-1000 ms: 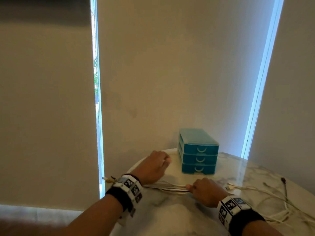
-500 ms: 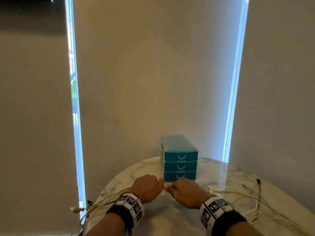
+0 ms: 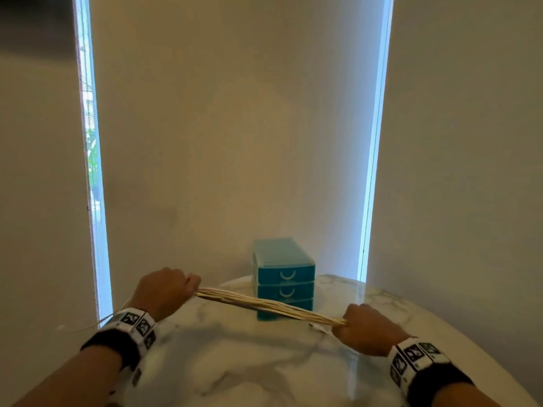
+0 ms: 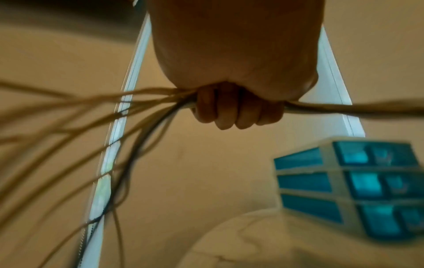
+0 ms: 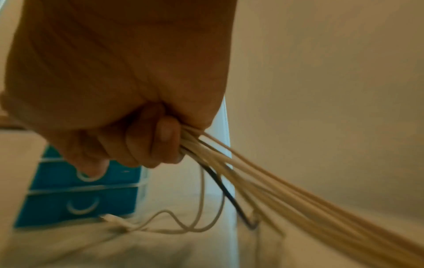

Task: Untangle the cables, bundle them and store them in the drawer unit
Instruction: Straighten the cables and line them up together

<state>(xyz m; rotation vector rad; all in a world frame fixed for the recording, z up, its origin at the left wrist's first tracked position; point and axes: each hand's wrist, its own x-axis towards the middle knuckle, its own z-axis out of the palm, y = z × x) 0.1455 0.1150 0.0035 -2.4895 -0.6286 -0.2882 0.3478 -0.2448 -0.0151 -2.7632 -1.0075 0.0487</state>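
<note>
Now well apart — left hand (image 3: pixel 164 290) and right hand (image 3: pixel 368 329), each fisted round the cables (image 3: pixel 270 306), stretched taut above the table (image 3: pixel 264 368) before the shut drawer unit (image 3: pixel 283 277) — seemingly straightened, ready for bundling.

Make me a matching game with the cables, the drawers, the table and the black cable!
Things:
1. cables
2. drawers
3. table
4. black cable

States:
A. white marble, under both hands
B. blue, all shut, at the back of the table
C. stretched between the left hand and the right hand
D. dangles below the right fist, the only dark one there

Pairs: 1-C, 2-B, 3-A, 4-D
</note>
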